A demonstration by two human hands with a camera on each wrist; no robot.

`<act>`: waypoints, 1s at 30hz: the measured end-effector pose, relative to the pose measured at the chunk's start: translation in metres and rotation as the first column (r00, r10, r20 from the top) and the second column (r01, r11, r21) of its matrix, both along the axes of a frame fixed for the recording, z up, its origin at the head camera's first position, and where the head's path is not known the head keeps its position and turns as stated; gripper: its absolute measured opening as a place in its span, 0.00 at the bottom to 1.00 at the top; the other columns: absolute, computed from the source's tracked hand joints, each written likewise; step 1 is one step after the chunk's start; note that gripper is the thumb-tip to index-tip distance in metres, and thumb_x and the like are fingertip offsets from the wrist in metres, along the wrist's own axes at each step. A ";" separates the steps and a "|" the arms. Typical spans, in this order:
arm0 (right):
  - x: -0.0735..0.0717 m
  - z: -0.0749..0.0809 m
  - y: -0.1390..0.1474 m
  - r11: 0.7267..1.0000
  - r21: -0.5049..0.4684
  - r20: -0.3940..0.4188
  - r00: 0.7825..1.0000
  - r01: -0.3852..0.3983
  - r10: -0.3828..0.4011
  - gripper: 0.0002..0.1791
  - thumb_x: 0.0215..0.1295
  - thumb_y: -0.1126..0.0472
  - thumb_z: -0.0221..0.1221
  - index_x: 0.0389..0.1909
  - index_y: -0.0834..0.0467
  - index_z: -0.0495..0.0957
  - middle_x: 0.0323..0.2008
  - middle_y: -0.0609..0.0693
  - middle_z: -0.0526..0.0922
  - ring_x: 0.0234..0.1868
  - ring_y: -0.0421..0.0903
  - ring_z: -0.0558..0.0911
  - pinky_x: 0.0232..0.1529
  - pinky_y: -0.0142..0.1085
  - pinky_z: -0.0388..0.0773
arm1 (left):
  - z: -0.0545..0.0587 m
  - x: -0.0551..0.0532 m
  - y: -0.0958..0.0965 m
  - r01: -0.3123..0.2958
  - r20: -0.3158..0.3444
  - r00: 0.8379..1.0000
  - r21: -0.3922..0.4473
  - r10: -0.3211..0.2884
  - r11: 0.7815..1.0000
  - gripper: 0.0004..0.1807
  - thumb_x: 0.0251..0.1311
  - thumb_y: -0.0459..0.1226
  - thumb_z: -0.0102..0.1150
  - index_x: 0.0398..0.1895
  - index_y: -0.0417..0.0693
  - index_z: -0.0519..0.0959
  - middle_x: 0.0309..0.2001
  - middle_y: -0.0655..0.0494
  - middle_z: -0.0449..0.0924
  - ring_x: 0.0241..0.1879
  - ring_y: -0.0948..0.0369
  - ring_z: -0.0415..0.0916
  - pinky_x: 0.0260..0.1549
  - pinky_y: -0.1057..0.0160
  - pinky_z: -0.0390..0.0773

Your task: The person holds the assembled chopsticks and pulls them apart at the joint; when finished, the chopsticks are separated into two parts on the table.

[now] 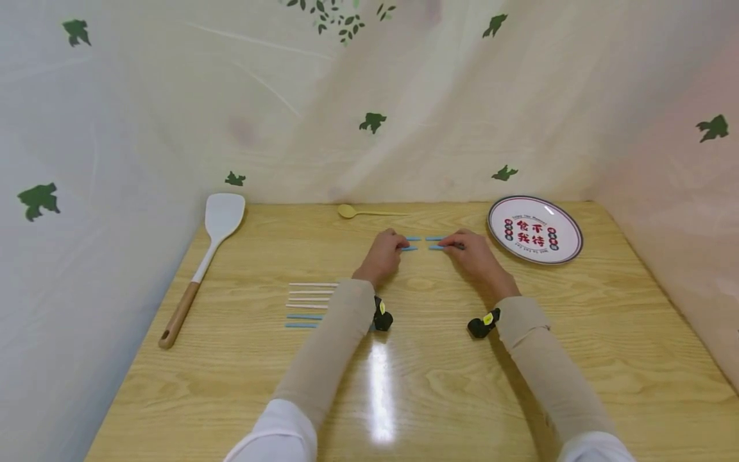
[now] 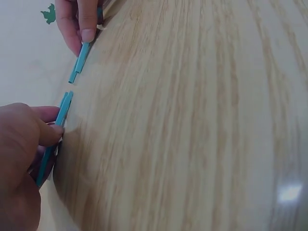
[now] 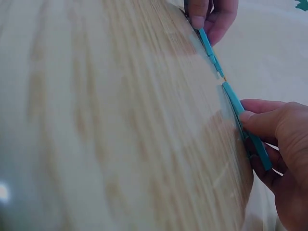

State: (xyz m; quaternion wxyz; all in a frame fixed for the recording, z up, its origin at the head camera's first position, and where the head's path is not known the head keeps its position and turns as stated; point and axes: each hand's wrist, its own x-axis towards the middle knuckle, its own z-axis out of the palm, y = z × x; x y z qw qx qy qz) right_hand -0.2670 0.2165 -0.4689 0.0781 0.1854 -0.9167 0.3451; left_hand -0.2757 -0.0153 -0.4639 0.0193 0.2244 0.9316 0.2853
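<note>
Toward the back of the table, my left hand (image 1: 383,255) pinches a thin blue stick (image 1: 411,248) between thumb and fingers. A second blue stick (image 1: 414,239) lies just beyond it, partly hidden by the hand. Opposite, my right hand (image 1: 475,256) pinches another blue stick (image 1: 435,247), with one more blue stick (image 1: 434,238) beside it. The two pairs point at each other with a small gap between their ends. In the left wrist view the held stick (image 2: 48,161) runs under the left thumb; the right wrist view shows the right hand's stick (image 3: 261,154) under that thumb.
Several white sticks (image 1: 308,292) and two blue sticks (image 1: 303,316) lie in rows, partly behind my left sleeve. A white spatula (image 1: 224,215) with wooden handle is far left. A yellow spoon (image 1: 347,211) lies at the back, a printed plate (image 1: 534,253) at the right.
</note>
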 end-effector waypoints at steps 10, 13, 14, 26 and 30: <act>-0.002 0.001 -0.002 1.000 0.000 0.040 0.999 -0.007 0.007 0.07 0.63 0.66 0.61 0.39 0.62 0.84 0.39 0.58 0.81 0.41 0.53 0.79 0.44 0.45 0.73 | 0.003 0.002 0.002 -0.009 -0.039 0.999 -0.011 0.008 1.000 0.13 0.66 0.27 0.50 0.47 0.43 0.83 0.45 0.48 0.76 0.47 0.53 0.75 0.51 0.60 0.74; -0.003 0.002 -0.002 1.000 0.006 0.053 0.999 0.000 -0.001 0.07 0.63 0.66 0.61 0.39 0.62 0.84 0.39 0.58 0.81 0.41 0.53 0.79 0.45 0.45 0.73 | 0.005 0.002 0.003 -0.014 -0.042 0.999 -0.012 0.013 1.000 0.14 0.67 0.28 0.50 0.47 0.44 0.83 0.46 0.48 0.76 0.48 0.53 0.75 0.52 0.60 0.74; -0.003 0.002 -0.002 1.000 0.008 0.055 0.999 0.001 -0.001 0.07 0.63 0.66 0.61 0.39 0.62 0.84 0.39 0.58 0.82 0.41 0.53 0.79 0.45 0.45 0.73 | 0.005 0.002 0.003 -0.016 -0.043 0.999 -0.010 0.015 1.000 0.14 0.67 0.28 0.50 0.47 0.44 0.83 0.46 0.49 0.76 0.48 0.53 0.75 0.52 0.60 0.74; -0.004 0.006 0.000 1.000 0.027 0.050 0.999 0.005 -0.006 0.07 0.63 0.66 0.61 0.39 0.62 0.85 0.40 0.58 0.82 0.43 0.53 0.79 0.45 0.45 0.73 | 0.004 0.001 0.011 -0.051 -0.091 0.995 -0.052 0.046 0.997 0.15 0.65 0.27 0.50 0.46 0.47 0.84 0.44 0.51 0.77 0.47 0.54 0.74 0.52 0.61 0.73; -0.005 0.004 0.000 1.000 0.024 0.042 0.999 0.004 -0.005 0.07 0.63 0.66 0.61 0.39 0.62 0.85 0.40 0.57 0.82 0.42 0.52 0.79 0.44 0.45 0.73 | 0.003 0.000 0.011 -0.055 -0.101 0.994 -0.060 0.049 0.997 0.14 0.65 0.28 0.51 0.45 0.47 0.84 0.44 0.51 0.77 0.46 0.54 0.74 0.51 0.61 0.73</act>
